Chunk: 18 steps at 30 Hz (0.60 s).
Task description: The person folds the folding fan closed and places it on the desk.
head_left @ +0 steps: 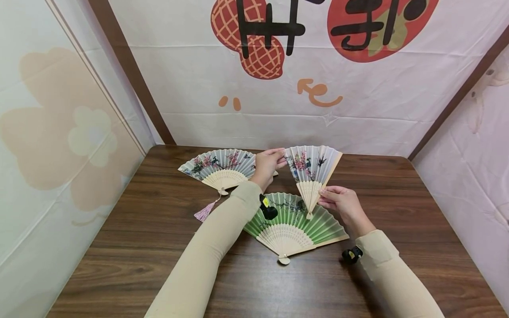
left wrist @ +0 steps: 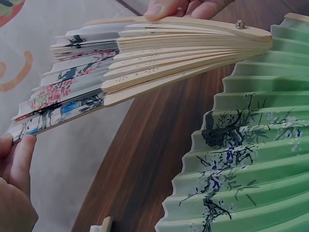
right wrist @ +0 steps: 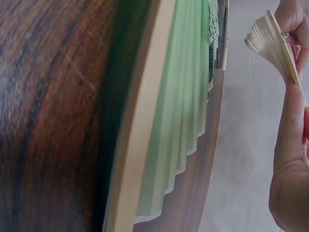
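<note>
The wooden table [head_left: 131, 238] is stretching out, a green fan [head_left: 286, 234] lying nearest, mostly before the hands. Between them a half-open fan [head_left: 312, 174] is hovering, the right hand [head_left: 343, 203] pinching its sticks, the left hand [head_left: 270, 163] its outer corner; uneven pulling could tear it! Left of the left hand, a tasselled fan [head_left: 226, 170] is lying spread.

The table [head_left: 135, 238] offers passage at left; 3 fans [head_left: 287, 234] obstruct middle and back.
</note>
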{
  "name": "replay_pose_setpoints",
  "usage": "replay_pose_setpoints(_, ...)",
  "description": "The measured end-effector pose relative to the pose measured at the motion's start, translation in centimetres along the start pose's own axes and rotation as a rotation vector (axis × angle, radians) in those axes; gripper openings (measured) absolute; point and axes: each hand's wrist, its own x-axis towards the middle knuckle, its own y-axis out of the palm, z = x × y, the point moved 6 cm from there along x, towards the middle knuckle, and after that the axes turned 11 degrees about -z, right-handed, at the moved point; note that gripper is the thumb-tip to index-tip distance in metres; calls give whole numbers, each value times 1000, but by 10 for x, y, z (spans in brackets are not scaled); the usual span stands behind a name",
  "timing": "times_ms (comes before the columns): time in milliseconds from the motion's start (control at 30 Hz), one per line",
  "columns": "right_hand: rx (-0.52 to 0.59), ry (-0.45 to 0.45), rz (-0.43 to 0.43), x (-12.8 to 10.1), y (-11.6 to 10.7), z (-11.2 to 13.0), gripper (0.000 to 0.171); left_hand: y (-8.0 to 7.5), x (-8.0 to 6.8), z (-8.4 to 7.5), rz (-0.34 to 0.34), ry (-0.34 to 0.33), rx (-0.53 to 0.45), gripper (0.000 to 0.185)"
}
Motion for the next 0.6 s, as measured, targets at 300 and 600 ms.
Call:
replay_pose_setpoints(300,-17,4,15,-1,3,0,23,1,-2,0,15,10,23,23)
replay_pose_setpoints(600,-24,7,15,0,5,-1,26,1,-1,1,15,0,31,23)
